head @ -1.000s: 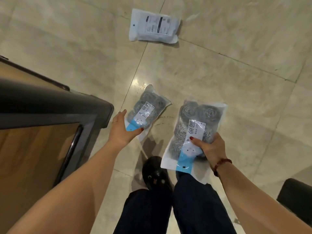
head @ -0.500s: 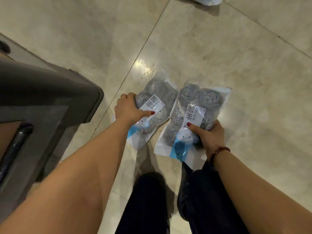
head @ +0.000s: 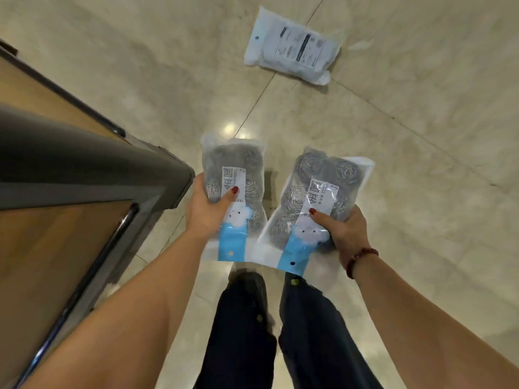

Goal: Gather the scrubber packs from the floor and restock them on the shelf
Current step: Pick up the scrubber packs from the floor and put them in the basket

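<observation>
Hands with packs beside shelf corner

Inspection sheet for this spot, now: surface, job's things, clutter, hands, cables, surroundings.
Surface: glossy beige tiled floor, with light glare.
Job's things: left scrubber pack and right scrubber pack, both held above the floor.
Clutter: white pack lying on the floor ahead; contents not visible.
Hands: left hand grips the left scrubber pack, right hand grips the right scrubber pack, thumbs on top.
Cables: nothing seen.
Surroundings: grey-framed wooden shelf unit at left.
</observation>
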Demonstrator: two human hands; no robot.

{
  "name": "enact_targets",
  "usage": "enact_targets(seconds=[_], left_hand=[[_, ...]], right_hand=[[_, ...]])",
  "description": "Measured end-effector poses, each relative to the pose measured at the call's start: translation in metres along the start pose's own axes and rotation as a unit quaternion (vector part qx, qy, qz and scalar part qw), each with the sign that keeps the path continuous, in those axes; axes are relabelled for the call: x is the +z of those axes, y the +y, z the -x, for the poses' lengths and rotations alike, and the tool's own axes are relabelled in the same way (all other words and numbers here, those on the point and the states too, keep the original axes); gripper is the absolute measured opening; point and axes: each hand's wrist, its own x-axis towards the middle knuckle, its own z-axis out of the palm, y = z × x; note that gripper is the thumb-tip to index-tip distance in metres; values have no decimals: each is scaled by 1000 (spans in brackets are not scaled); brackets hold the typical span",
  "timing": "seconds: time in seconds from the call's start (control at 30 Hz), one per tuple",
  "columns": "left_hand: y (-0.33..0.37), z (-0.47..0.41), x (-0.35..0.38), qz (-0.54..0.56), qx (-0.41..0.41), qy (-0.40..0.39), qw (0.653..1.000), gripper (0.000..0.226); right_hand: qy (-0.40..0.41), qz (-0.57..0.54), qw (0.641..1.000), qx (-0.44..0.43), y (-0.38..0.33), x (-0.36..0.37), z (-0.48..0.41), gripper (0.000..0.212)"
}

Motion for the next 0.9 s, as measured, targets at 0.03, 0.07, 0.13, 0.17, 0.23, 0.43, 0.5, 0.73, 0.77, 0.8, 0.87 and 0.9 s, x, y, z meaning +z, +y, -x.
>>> enact_targets(seconds=[0.03,0.07,0.13,0.17,0.23,0.43,0.5,0.73,0.77,0.8,0.87,0.9], left_hand=[[15,19,-13,7,13,3,1000,63],[31,40,-26,16,30,6,999,69],[63,82,-54,46,51,1,998,78],[78,103,-68,65,61,-4,996,80],[107,147,-97,96,79,-9,992,80],[164,264,-183,108,148,-26,983,58],[175,292,-207,119,141,-23,983,52],[202,375,-256,135,174,83,972,49],[202,384,-258,146,168,95,970,49],[202,394,-259,153,163,109,969,50],[204,415,-257,184,152,142,961,52],[204,427,-254,206,146,161,954,53]], right_hand=[[-3,-1,1000,-1,-17,-5,19,49],[-8,-2,1000,-1,-33,-9,39,53],[-28,8,1000,-11,-67,-18,81,59],[-39,15,999,-21,-83,-21,102,61],[-51,30,997,-39,-115,-27,146,62],[-111,56,987,-106,-194,-45,274,114],[-125,80,977,-151,-215,-47,306,103],[-226,119,939,-231,-278,-33,367,90],[-246,133,930,-239,-285,-31,371,91],[-263,147,921,-247,-293,-28,374,91],[-308,166,903,-249,-309,-22,378,91],[-331,173,894,-248,-317,-20,378,91]])
